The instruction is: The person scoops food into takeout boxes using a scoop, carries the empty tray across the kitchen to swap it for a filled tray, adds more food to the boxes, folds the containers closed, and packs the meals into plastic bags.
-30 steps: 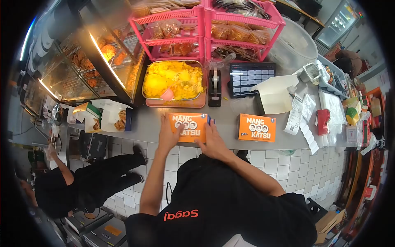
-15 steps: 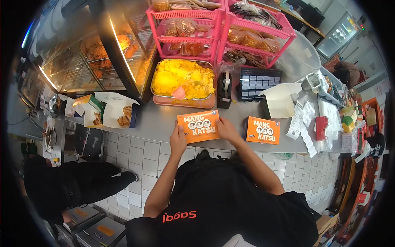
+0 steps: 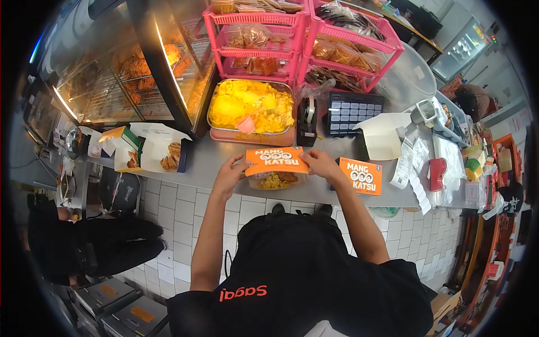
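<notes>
An orange takeaway box lid [image 3: 275,161] with white "MANG KATSU" lettering is raised above its box [image 3: 306,185]. Inside the box, yellow scrambled egg or rice [image 3: 273,181] and brown fried pieces [image 3: 288,177] show below the lid. My left hand [image 3: 231,173] pinches the lid's left corner. At its right corner, the fingers of my right hand [image 3: 321,166] are closed on the lid. Just right of that hand sits a second, shut orange box [image 3: 362,177]. Behind the open box is a metal tray [image 3: 251,132] heaped with yellow food and a pink scoop [image 3: 245,123].
A glass warming cabinet [image 3: 143,73] with fried pieces stands at left, open boxes [image 3: 154,147] before it. Pink racks [image 3: 255,19], a tape dispenser [image 3: 306,121], a tablet [image 3: 353,115] and an open white box [image 3: 383,140] line the counter. Another person [image 3: 90,241] is at left.
The orange box was shut between my hands; now its lid is lifted, showing the food. The person at left has shifted slightly left.
</notes>
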### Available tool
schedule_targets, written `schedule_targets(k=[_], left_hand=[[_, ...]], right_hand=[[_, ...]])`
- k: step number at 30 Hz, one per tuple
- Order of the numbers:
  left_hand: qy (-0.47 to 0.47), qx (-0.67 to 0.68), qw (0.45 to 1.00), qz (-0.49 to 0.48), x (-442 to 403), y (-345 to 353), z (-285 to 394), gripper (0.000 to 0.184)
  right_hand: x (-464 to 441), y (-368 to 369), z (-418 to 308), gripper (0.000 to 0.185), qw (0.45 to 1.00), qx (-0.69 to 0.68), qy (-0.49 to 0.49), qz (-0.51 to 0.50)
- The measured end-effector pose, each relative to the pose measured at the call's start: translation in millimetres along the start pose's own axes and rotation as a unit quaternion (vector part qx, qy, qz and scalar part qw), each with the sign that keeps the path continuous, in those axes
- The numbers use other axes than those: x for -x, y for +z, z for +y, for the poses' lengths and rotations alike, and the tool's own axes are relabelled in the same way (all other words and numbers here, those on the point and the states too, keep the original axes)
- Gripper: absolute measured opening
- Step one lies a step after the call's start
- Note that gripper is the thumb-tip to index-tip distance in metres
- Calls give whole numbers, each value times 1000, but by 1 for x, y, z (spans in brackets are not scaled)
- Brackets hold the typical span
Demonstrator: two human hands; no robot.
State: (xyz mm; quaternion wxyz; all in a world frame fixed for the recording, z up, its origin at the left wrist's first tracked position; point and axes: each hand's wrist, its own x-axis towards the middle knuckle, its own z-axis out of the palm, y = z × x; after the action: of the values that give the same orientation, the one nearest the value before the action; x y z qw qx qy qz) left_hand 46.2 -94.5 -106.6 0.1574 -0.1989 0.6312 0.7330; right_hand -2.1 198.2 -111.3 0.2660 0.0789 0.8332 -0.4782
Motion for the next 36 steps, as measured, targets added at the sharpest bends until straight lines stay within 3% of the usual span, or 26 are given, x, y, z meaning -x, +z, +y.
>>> schedule_targets(k=[3, 5, 7, 8, 9, 11, 13, 14, 16, 17, 19, 20, 22, 25, 36], left_hand=[[19, -19, 999, -38, -8, -1, -17, 44], [40, -59, 997, -8, -14, 7, -29, 40], [61, -99, 993, 24, -12, 16, -40, 37], [119, -272, 952, 81, -8, 23, -43, 36], [173, -435, 873, 136, -4, 28, -45, 35], [204, -396, 884, 143, -8, 27, -65, 36], [413, -398, 795, 198, -10, 25, -69, 42], [412, -398, 796, 197, -8, 24, -66, 42], [460, -442, 767, 72, -6, 19, -41, 60], [460, -441, 768, 74, -4, 19, -27, 60], [405, -557, 717, -110, -1, 21, -1, 84], [406, -557, 716, -111, -3, 22, 5, 84], [333, -610, 691, -199, -11, 25, 17, 98], [266, -637, 680, -247, -21, 29, 28, 97], [317, -612, 688, -228, -22, 25, 14, 79]], right_hand=[[-2, 15, 16, 47, 998, 6, -34, 49], [-1, 28, 22, 41, 995, 29, -52, 82], [3, 41, 26, 34, 962, 178, -112, 175], [3, 49, 34, 34, 962, 178, -112, 174], [2, 56, 41, 32, 947, 168, -170, 214], [2, 55, 42, 31, 927, 155, -229, 255], [17, 45, 21, 33, 937, 164, -213, 225], [22, 40, 19, 33, 937, 164, -211, 225], [20, 24, 8, 50, 898, 198, -343, 192], [22, 17, -5, 50, 897, 200, -344, 191], [26, 3, -28, 72, 850, 346, -395, -38], [21, 4, -30, 72, 850, 346, -395, -36], [9, 9, -38, 79, 796, 441, -400, -110], [9, 5, -60, 83, 798, 463, -342, -176], [0, 2, -43, 73, 824, 412, -363, -141]])
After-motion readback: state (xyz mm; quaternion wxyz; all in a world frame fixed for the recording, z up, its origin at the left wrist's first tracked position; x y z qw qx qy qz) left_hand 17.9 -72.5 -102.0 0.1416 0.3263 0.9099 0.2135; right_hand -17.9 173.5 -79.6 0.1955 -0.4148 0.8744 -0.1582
